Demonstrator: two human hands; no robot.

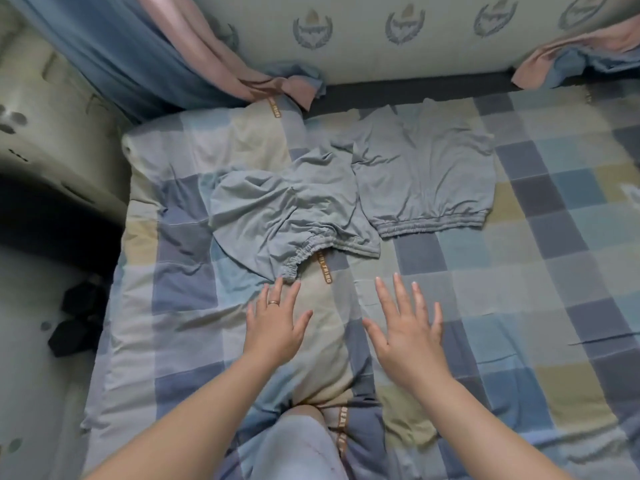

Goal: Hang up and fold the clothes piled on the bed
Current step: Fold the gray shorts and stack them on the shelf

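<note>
**Two grey garments ahead of your open hands on the bed**

The crumpled grey garment (287, 209) lies just beyond your left hand (277, 323), its elastic band nearest your fingertips; whether they touch it is unclear. The flat grey garment (426, 174) lies beside it, overlapping slightly, well ahead of your right hand (408, 330). The checked bed sheet (536, 271) stretches wide to your right. The bed's edge drops away on your left, and the wall (415, 46) and a curtain (138, 46) border its far side. Both hands are spread flat, fingers straight, palms down, holding nothing.
</note>
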